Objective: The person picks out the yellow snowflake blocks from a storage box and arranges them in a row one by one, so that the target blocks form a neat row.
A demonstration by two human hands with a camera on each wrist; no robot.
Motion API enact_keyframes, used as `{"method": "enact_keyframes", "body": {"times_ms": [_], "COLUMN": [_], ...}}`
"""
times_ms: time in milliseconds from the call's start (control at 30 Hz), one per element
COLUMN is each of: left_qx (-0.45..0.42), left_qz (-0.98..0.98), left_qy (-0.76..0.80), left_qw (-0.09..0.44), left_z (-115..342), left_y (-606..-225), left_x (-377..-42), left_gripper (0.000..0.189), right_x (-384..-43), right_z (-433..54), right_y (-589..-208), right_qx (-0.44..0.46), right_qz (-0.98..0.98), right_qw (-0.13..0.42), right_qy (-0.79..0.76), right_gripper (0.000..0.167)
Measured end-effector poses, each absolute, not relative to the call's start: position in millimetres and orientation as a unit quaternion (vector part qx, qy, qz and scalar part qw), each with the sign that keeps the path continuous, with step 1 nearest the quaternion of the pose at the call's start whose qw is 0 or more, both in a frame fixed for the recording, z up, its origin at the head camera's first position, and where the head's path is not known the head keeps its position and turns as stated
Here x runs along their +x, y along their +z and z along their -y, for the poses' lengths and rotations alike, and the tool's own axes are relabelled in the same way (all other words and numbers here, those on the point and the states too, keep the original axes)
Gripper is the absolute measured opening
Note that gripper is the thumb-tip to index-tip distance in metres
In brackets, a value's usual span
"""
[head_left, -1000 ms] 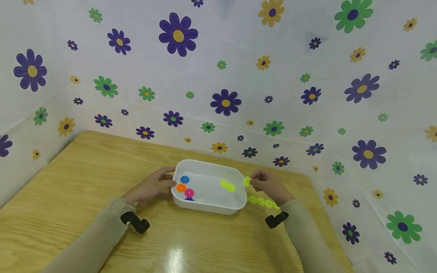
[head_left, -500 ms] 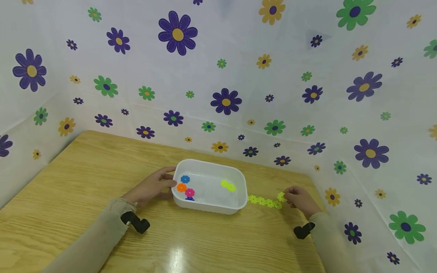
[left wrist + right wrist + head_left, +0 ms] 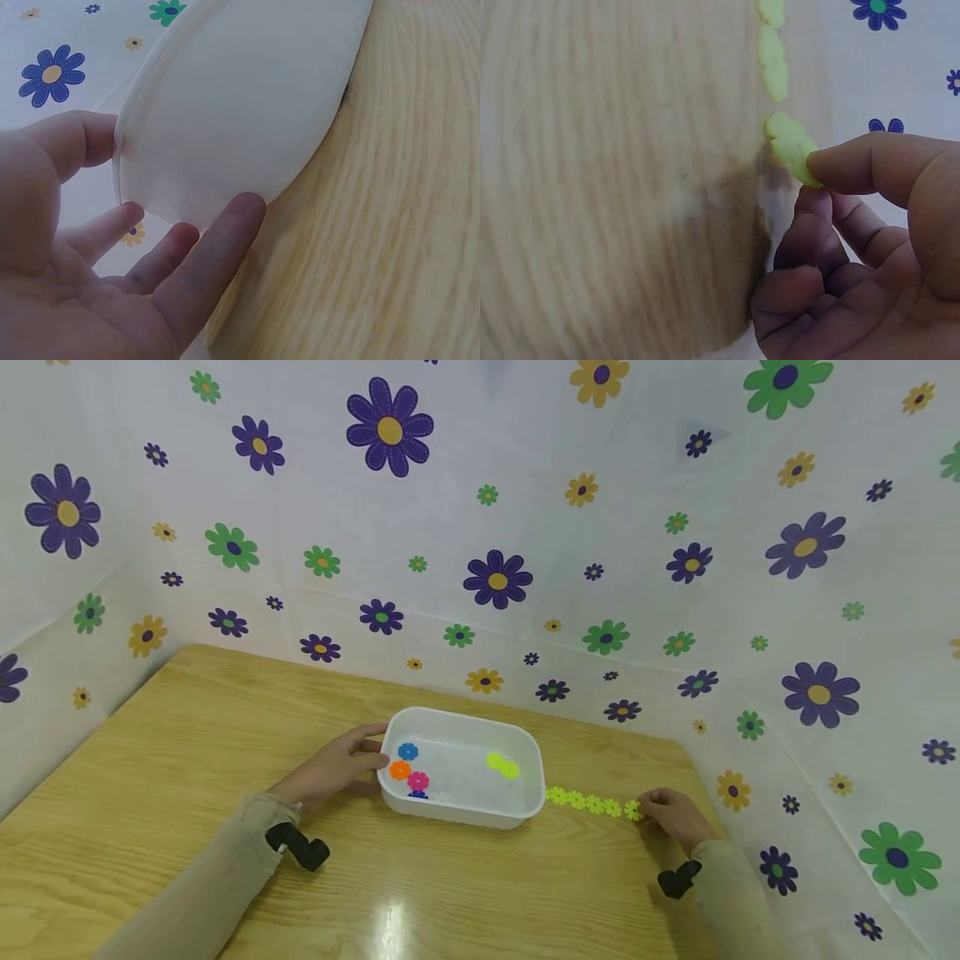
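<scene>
My right hand (image 3: 673, 817) pinches a yellow flower-shaped plastic disc (image 3: 633, 810) between thumb and fingertips, at the right end of a row of several like discs (image 3: 584, 802) on the table. In the right wrist view, the pinched disc (image 3: 791, 146) is tilted, one edge close to the wood. My left hand (image 3: 333, 768) holds the left end of a white plastic tub (image 3: 461, 815), thumb at the rim and fingers (image 3: 225, 247) against the outer wall. Inside the tub lie yellow discs (image 3: 502, 766) on the right, and blue (image 3: 408, 751), orange (image 3: 401, 770) and pink (image 3: 417, 781) ones on the left.
A wooden table (image 3: 465, 893) carries everything. White cloth (image 3: 442, 493) with printed flowers stands behind it and along both sides. The row of discs starts right beside the tub's right end.
My right hand has moved from the tub's right side, with the yellow disc, out to the right and down to the row's end. The left hand and the tub have stayed in place.
</scene>
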State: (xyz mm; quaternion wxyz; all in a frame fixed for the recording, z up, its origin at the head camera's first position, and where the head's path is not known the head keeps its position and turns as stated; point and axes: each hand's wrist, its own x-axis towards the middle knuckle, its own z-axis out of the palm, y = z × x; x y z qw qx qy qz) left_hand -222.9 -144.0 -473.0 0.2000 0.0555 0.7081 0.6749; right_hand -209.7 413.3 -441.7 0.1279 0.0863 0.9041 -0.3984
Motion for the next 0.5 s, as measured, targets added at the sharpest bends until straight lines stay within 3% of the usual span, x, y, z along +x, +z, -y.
{"method": "enact_keyframes", "body": {"times_ms": [500], "left_qx": [0.066], "left_qz": [-0.703], "left_qy": [0.679], "left_qw": [0.201], "left_z": [144.2], "left_y": [-470.4], "left_x": [-222.5], "left_gripper": [0.064], "right_x": [-207.0], "right_z": [-409.0], "right_y": [-445.8], "right_qx": [0.089], "right_qz": [-0.918], "right_qw": [0.112], "right_qy": [-0.369], "right_gripper": [0.026]}}
